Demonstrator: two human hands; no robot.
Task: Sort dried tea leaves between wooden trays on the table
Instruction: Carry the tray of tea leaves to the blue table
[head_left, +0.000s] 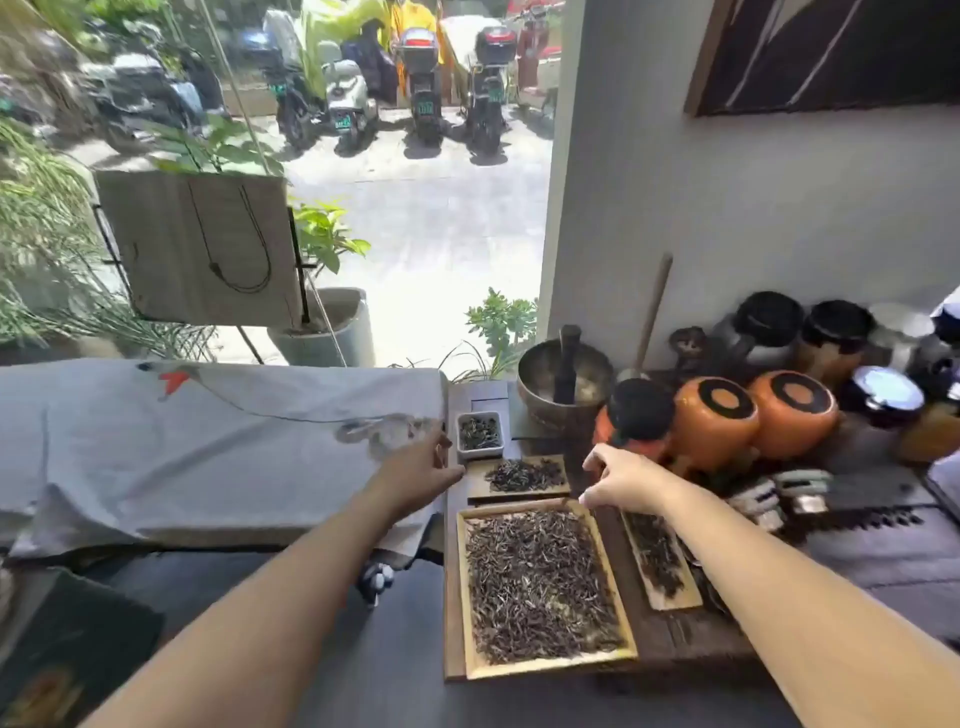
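The big tray (545, 587) in front of the person is covered edge to edge with dried tea leaves (535, 577), so most of the sorting seems yet to be done. Three smaller lots are already set apart. A small tray (519, 480) just beyond it holds a modest heap. A white dish (479, 434) further back holds a few leaves. A narrow slat tray (660, 558) to the right carries a dark strip of leaves. Which grade goes where cannot be told from here.

The left hand (421, 475) reaches out past the far left corner of the big tray, beside the white dish. Its grip looks spread and relaxed, with nothing visible in it, though it is blurred. The right hand (621, 480) hovers over the far right corner of the big tray, fingers curled downward. The grip looks pressed together at the tips as if pinching leaves, but I cannot tell whether it holds any.

All the trays lie on a wooden board (452, 597) on the dark bench (322, 623). To the right, close behind the right hand, stand orange jars (753, 415), a metal bowl (563, 387) with a pestle, and dark-lidded pots (805, 332). These crowd the far side of the slat tray, so a careless reach there could knock one. A white cloth (208, 441) covers something to the left, near the left hand. A window (311, 156) behind shows parked scooters and plants.
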